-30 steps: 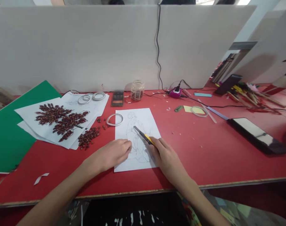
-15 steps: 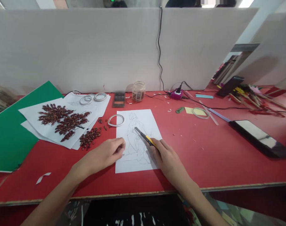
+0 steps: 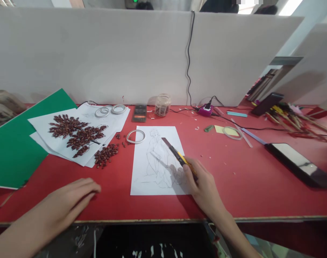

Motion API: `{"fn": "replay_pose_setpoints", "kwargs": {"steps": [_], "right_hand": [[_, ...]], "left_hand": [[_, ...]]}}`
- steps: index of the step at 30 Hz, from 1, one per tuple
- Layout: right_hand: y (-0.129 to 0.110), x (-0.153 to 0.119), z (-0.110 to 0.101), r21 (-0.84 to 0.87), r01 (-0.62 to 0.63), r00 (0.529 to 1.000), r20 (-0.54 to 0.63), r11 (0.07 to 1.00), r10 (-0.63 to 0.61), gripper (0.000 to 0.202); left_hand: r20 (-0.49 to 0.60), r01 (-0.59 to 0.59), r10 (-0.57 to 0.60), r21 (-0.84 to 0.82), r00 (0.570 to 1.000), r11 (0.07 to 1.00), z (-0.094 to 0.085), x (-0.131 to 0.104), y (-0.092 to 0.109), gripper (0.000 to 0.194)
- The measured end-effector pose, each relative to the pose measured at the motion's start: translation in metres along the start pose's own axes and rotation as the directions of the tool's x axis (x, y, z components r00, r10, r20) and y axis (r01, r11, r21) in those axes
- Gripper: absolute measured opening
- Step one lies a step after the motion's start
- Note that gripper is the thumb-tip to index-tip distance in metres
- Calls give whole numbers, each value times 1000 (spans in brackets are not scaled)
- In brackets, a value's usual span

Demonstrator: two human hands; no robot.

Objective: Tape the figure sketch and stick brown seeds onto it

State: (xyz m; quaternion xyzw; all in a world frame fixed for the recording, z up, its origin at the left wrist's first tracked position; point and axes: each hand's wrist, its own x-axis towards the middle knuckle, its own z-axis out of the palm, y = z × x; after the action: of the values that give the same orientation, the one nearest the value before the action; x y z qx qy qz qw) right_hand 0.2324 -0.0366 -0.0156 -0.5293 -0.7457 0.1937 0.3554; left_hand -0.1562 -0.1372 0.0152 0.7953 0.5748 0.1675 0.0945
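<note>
My right hand [image 3: 203,181] is wrapped round a yellow and black utility knife [image 3: 176,154], its blade out and angled up and left. The knife is above a white sheet [image 3: 140,170] with a pencil drawing of a seated figure. My left hand [image 3: 77,197] is low over the red table, left of the sheet, fingers loosely stretched and nothing visible in them. Beyond it lies a heap of brown seeds [image 3: 106,154]. A white ring-shaped coil [image 3: 136,137] overlaps the sheet's upper left edge.
Seeds form a leafy pattern [image 3: 77,134] on papers at the left, over a green board [image 3: 20,157]. Along the back stand a calculator [image 3: 139,113], a glass jar [image 3: 162,104] and a purple power adapter [image 3: 205,110]. A black tablet-like device [image 3: 300,165] lies at the right.
My left hand has moved off the sheet, left and towards the table's front edge, and its fingers have loosened. My right hand has shifted slightly right with the knife. The view has shifted slightly.
</note>
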Motion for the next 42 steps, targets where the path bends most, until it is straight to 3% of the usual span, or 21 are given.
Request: {"fn": "replay_pose_setpoints", "kwargs": {"steps": [2, 5, 10, 14, 19, 24, 29, 35, 42], "right_hand": [[1, 0, -1, -2, -15, 1000, -7, 1000, 15, 35], [5, 2, -3, 3, -51, 998, 34, 999, 51, 38], [3, 10, -10, 48, -48, 995, 85, 998, 43, 39], [-8, 5, -18, 16, 18, 993, 119, 1000, -19, 43], [-15, -12, -27, 8, 94, 950, 298, 996, -92, 42], [-1, -33, -37, -102, 232, 884, 436, 967, -166, 40], [8, -49, -42, -163, 330, 853, 473, 930, -220, 43], [9, -52, -33, -265, 440, 841, 457, 858, -290, 43], [10, -53, -29, -301, 505, 834, 413, 809, -367, 41]], "left_hand": [[71, -27, 29, -21, 997, 999, 8, 24, 14, 30], [91, -111, 113, -23, 989, 994, 28, 45, 33, 33], [33, -295, 294, 17, 955, 955, 66, 49, 44, 38], [-57, -303, 307, 73, 950, 950, 81, 47, 51, 34], [-83, -292, 310, 176, 947, 940, 84, 49, 55, 37], [-121, -329, 350, 164, 929, 930, 85, 51, 66, 38], [-76, -349, 360, 128, 930, 928, 87, 55, 80, 35], [-37, -320, 325, 91, 945, 943, 87, 61, 81, 30], [-72, -282, 287, 62, 955, 957, 85, 62, 84, 27]]}}
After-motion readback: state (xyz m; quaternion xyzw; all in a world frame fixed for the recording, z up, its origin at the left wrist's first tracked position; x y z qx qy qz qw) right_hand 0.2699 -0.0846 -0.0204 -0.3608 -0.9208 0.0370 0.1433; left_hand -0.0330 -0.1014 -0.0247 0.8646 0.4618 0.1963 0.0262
